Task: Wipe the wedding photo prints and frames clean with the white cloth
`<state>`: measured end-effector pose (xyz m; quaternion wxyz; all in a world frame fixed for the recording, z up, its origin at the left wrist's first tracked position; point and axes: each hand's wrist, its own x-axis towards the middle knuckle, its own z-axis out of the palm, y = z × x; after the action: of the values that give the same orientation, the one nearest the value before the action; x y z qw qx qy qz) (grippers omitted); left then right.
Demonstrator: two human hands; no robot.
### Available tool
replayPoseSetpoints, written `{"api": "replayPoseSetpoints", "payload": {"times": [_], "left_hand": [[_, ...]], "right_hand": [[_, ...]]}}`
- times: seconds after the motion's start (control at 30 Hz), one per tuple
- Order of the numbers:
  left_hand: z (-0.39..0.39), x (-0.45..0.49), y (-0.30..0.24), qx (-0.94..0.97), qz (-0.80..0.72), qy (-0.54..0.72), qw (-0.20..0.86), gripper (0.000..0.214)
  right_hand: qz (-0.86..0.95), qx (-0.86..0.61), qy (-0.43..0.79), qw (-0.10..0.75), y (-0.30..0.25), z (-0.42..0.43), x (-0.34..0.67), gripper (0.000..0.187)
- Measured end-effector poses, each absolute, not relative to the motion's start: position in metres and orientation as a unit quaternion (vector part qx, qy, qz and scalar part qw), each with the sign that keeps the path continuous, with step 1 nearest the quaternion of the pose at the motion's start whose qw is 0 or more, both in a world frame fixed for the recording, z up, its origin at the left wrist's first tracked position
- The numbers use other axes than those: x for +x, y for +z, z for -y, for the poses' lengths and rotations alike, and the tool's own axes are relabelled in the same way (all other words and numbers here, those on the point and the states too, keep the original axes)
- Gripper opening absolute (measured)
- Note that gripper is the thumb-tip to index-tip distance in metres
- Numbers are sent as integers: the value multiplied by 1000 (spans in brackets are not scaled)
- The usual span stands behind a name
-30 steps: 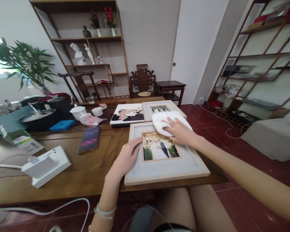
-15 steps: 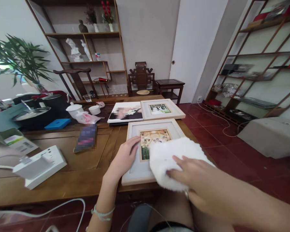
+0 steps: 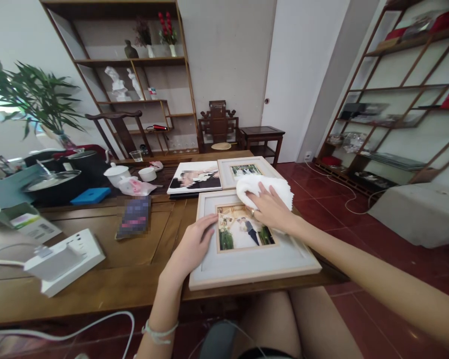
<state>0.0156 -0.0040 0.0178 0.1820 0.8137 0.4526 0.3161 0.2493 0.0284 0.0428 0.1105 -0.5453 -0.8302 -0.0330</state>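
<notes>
A light wooden picture frame [image 3: 258, 279] lies flat near the table's front edge. Inside its white mat is a wedding photo [image 3: 239, 232] of a couple. My left hand [image 3: 192, 244] rests on the frame's left side, fingers stretched toward the photo's edge. My right hand [image 3: 270, 208] grips a fluffy white cloth [image 3: 282, 188] and presses it on the frame's upper right part, covering that corner. Behind it lie a second wooden frame [image 3: 225, 172] with a photo and a white-edged photo panel [image 3: 175, 185].
On the wooden table [image 3: 134, 269] at left are a white power strip [image 3: 73, 262], an opened box [image 3: 33, 227], a dark pouch [image 3: 134, 217], a blue block [image 3: 91, 196], a white teapot [image 3: 115, 173] and a dark pot [image 3: 52, 184]. Red floor tiles [image 3: 310, 184] border the table's right side.
My right hand has moved the cloth from the frame's lower right to its upper right, away from me, uncovering the photo. The left hand stays in place.
</notes>
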Motion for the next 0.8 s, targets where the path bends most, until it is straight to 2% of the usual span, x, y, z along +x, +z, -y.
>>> {"api": "replayPoseSetpoints", "payload": {"times": [0.2,0.33,0.47,0.53,0.67,0.8], "left_hand": [[8,15,16,789,-440,392,172,33],[11,15,14,745,-466,440,186,31],[10,16,15,752,-479,420,170,30],[10,16,16,755,-482,415,160,30],[7,16,12,752,-498,409,139,34],[2,14,1,692,-565,427,139,51]], "right_hand": [[898,-434,4,72,45,-36,205,56],[938,-339,49,47,50,1,199,57],[956,-266,118,30,65,50,218,61],[950,-280,138,26,74,70,234,63],[904,-397,160,13,85,88,280,61],[862,-469,182,55,69,91,322,61]]}}
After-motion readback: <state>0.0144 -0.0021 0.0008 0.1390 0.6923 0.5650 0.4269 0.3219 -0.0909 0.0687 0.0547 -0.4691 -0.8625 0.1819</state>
